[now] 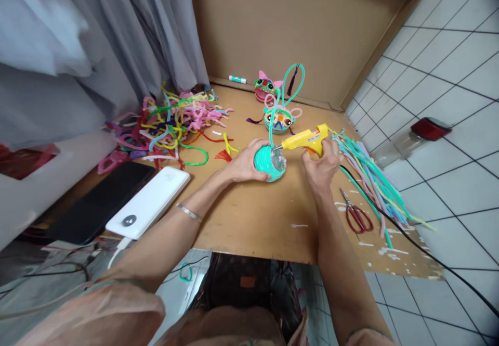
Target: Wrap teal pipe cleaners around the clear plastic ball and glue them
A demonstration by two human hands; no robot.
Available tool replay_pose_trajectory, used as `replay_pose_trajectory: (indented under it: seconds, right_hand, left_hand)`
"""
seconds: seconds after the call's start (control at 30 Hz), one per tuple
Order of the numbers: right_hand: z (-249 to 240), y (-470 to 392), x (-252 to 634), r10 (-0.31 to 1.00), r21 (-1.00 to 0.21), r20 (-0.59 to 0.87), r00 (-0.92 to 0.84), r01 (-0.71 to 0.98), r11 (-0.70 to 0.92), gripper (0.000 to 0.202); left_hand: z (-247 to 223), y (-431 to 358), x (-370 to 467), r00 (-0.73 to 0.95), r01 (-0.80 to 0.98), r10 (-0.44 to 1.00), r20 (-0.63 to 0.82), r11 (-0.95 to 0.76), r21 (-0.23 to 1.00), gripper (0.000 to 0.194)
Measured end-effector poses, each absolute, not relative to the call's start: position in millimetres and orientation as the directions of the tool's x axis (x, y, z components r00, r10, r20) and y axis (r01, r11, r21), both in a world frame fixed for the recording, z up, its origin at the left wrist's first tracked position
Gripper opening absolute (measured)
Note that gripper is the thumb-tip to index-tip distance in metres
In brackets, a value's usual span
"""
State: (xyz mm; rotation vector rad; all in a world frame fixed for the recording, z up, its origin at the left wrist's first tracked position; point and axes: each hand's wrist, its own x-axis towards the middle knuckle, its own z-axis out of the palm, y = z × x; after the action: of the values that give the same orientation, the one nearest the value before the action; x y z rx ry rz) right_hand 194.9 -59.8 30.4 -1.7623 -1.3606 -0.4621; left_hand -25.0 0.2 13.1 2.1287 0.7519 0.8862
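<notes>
My left hand (247,163) is wrapped round a turquoise cup-like piece (265,164) wound with pipe cleaner, its greyish opening tilted to the right. A turquoise strand (272,125) rises from near its rim. In my right hand (323,166) is a yellow glue gun (306,140), whose metal nozzle points left and meets or nearly meets the rim of the piece. Just behind stand two decorated pipe-cleaner animal heads, one with a turquoise base and pink ear loops (279,119), the other red and green with pink ears (266,87).
Tangled coloured pipe cleaners (175,122) lie at the left. Nearer are a black phone-like slab (101,200) and a white power bank (148,203). Red-handled scissors (356,217), straight pipe cleaners (374,179) and a black cord (405,239) lie right. A glue stick (237,79) is at the back.
</notes>
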Motion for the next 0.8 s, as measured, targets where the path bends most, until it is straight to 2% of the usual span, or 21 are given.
replay_pose_trajectory:
  seconds: [0.8]
  right_hand:
    - [32.5, -61.8, 198.5, 0.665, -0.378, 0.686, 0.295, 0.925, -0.021, 0.027]
  left_hand:
    - [18.0, -3.6, -25.6, 0.613, 0.259, 0.706, 0.353, -0.602, 0.755, 0.087]
